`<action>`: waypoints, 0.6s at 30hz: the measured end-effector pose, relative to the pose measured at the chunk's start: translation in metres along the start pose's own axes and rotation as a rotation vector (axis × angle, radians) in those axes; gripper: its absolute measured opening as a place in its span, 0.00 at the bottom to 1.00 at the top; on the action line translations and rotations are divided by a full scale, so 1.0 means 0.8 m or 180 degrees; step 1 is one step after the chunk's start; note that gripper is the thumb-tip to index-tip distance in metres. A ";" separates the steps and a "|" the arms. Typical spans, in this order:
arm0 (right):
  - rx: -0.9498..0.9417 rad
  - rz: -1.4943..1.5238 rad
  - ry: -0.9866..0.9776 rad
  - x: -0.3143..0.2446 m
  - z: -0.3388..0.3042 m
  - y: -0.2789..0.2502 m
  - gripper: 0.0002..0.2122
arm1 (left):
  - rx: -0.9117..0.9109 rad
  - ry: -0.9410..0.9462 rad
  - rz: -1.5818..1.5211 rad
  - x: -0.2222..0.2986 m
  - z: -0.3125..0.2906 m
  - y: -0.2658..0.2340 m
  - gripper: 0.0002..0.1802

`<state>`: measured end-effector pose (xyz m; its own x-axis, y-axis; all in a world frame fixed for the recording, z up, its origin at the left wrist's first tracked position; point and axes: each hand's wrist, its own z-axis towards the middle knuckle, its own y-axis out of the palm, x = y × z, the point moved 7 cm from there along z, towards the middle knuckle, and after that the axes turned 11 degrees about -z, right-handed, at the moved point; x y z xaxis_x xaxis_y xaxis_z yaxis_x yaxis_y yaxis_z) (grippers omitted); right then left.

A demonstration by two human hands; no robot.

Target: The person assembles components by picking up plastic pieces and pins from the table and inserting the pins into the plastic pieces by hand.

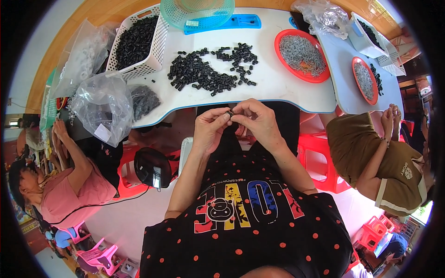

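Just off the near edge of the white table [269,88], my two hands meet in front of my body. My left hand [211,127] pinches a small black plastic piece [230,113] between thumb and fingertips. From the other side, the thumb and fingers of my right hand [258,123] close on the same piece. The fingertips cover most of it, so its exact shape is hidden. Beyond my hands, a loose pile of short black plastic pieces [197,74] lies spread over the table. A red plate [278,48] heaped with small grey parts [301,52] sits to the right.
At the left stand a white basket [156,51] of black pieces and clear plastic bags [103,104]. A teal sieve [197,13] and blue tray [241,22] lie at the back. People sit close by: pink shirt [79,190] left, brown shirt [396,169] right.
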<state>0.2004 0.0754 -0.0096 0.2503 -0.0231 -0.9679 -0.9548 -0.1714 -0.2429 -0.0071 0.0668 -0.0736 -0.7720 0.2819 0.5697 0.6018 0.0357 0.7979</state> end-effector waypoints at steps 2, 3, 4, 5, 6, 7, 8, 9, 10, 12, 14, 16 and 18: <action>-0.0060 0.0218 -0.0157 0.003 0.006 -0.002 0.13 | -0.0061 -0.0095 -0.0051 -0.005 0.002 -0.003 0.09; -0.0072 0.0221 -0.0161 -0.003 0.008 -0.005 0.13 | -0.0167 -0.0142 -0.0142 -0.009 0.001 -0.005 0.12; -0.0222 -0.0198 -0.0444 -0.017 0.008 -0.006 0.14 | -0.0274 -0.0189 -0.0234 -0.011 0.000 -0.008 0.15; -0.0370 -0.0616 -0.0730 -0.028 0.007 -0.002 0.16 | -0.0267 -0.0176 -0.0232 -0.013 -0.002 -0.013 0.15; -0.0357 -0.0621 -0.0726 -0.025 0.007 -0.003 0.16 | -0.0257 -0.0239 -0.0302 -0.015 -0.002 -0.008 0.19; -0.0431 -0.0423 -0.0880 -0.025 0.007 -0.001 0.17 | -0.0245 -0.0300 -0.0371 -0.016 -0.001 -0.004 0.23; -0.0506 -0.0225 -0.1036 -0.027 0.005 0.001 0.18 | -0.0254 -0.0307 -0.0372 -0.015 0.001 -0.003 0.23; -0.0512 -0.0223 -0.1040 -0.030 0.005 0.001 0.18 | -0.0279 -0.0391 -0.0292 -0.011 0.001 -0.005 0.27; -0.0595 -0.0166 -0.0997 -0.033 0.004 0.002 0.17 | -0.0302 -0.0474 -0.0213 -0.010 0.001 -0.006 0.30; -0.0676 -0.0113 -0.0958 -0.035 0.004 0.005 0.15 | -0.0186 -0.0512 -0.0335 -0.008 -0.003 -0.003 0.29; -0.0654 -0.0275 -0.0804 -0.029 0.007 0.009 0.15 | -0.0080 -0.0558 -0.0459 -0.006 -0.001 0.001 0.28; -0.0602 -0.0247 -0.0830 -0.026 0.009 0.014 0.14 | -0.0215 -0.0613 -0.0525 -0.004 0.001 0.007 0.28; -0.0549 -0.0222 -0.0855 -0.024 0.014 0.017 0.13 | -0.0150 -0.0635 -0.0708 -0.006 0.003 0.013 0.26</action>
<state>0.1804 0.0843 0.0052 0.2410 0.2514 -0.9374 -0.8898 -0.3284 -0.3169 0.0031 0.0685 -0.0684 -0.8256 0.4552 0.3335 0.4086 0.0745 0.9097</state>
